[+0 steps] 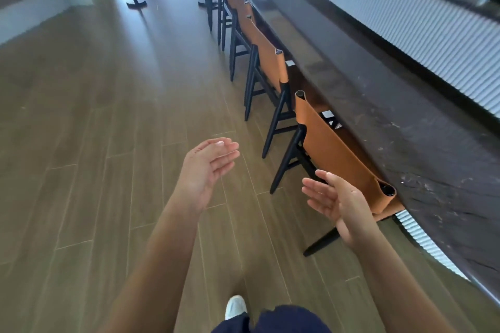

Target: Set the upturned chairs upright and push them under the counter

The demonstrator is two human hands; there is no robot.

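Standing beside the counter, hands free. The nearest chair is upright on its black legs, its tan back running along the counter's edge and its seat hidden beneath the top. Further along the counter, the other chairs stand the same way in one row. No upturned chair shows in this view.

Judgement: the step in hand is the last nudge and check of the nearest chair, or the move away from it.

Method note, if a nudge is needed:
- Lay both palms flat on the top edge of the tan back, one near each post.
- Push square toward the counter so the legs slide on the floor and do not tip.
- Stop when the back lines up with the next chair along the counter.

Hands: the right hand is released, its fingers straight and spread, palm turned inward, holding nothing. It hovers on the side of the tan back away from the counter, near it but apart. The left hand is likewise released, its fingers straight and together, out over the floor, well away from the counter and from the chair. One shoe shows below.
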